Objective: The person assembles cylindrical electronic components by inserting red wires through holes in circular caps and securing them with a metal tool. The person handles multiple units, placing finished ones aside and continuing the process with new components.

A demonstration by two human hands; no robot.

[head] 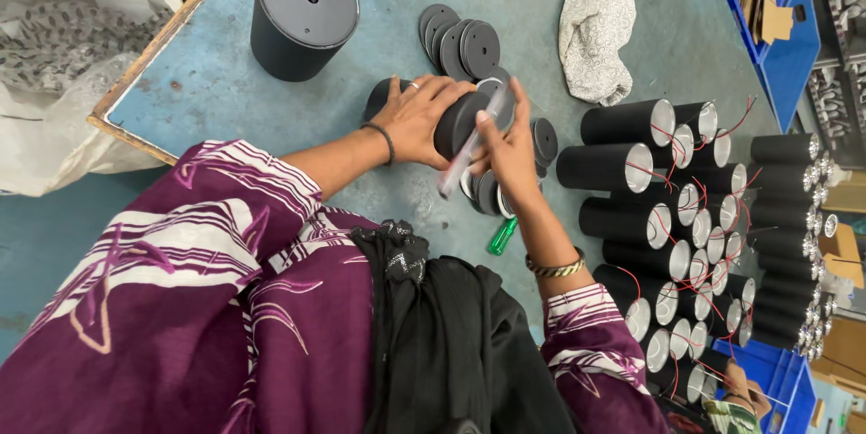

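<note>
Left hand (417, 118) grips a black cylindrical housing (457, 124) lying on its side on the blue-grey worktop (207, 82). Right hand (505, 150) is clenched round a clear slim tube-shaped tool (465, 154), its tip at the housing's open end. Loose black round discs (462, 44) sit just beyond the housing. Green-handled screwdriver (503, 235) lies near, on the person's side. Stacked black cylinders with red wires (667, 217) lie right of the housing. Large black upright drum (302, 12) stands well left.
</note>
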